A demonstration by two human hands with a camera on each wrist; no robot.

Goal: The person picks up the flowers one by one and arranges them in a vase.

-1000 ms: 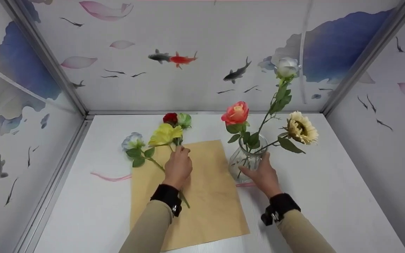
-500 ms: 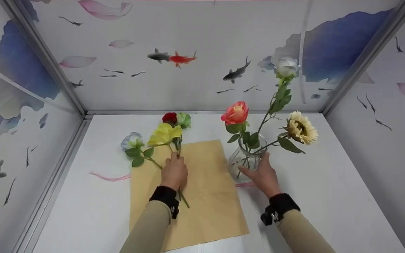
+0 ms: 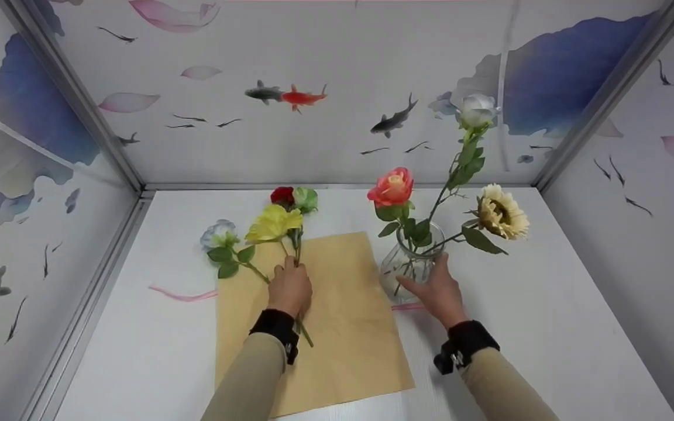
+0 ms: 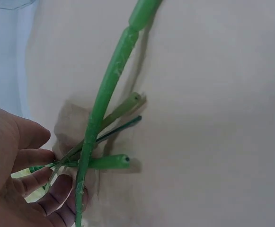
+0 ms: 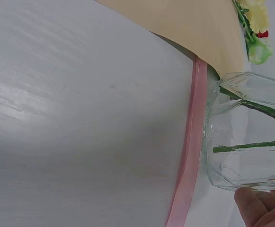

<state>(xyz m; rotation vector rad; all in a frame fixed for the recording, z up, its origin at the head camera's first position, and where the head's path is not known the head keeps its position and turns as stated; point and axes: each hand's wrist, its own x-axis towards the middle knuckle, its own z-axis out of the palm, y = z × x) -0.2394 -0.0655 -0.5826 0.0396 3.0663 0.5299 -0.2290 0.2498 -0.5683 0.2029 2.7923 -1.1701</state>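
Left grip (image 3: 290,287): narrow, curled round flower stems (image 4: 110,161), above the left half of the brown paper (image 3: 351,304).
Flower stems: within the left grip and sticking out past it over the brown paper; green, slim, cut ends bunched, not traceable to single blooms; crossed in front by a thicker green stem (image 4: 112,75).
Yellow flower (image 3: 274,223): beyond the left grip, at the brown paper's far edge, broad and ruffled.
Red flower (image 3: 282,196): past the brown paper's far edge, dark, compact, touching a pale green flower (image 3: 306,199).
Blue flower (image 3: 220,235): off the brown paper's far left corner, pale, with green leaves.
Right grip (image 3: 437,289): set wide, holding the glass vase (image 5: 248,130) from its near right side.
Glass vase: just right of the brown paper, clear, faceted, bearing a coral rose (image 3: 391,187), a tall white rose (image 3: 477,111) and a cream sunflower (image 3: 501,212) leaning outward.
Pink ribbon (image 5: 189,151): flat on the white table (image 3: 547,327), showing on both sides of the brown paper, beside the vase's base.
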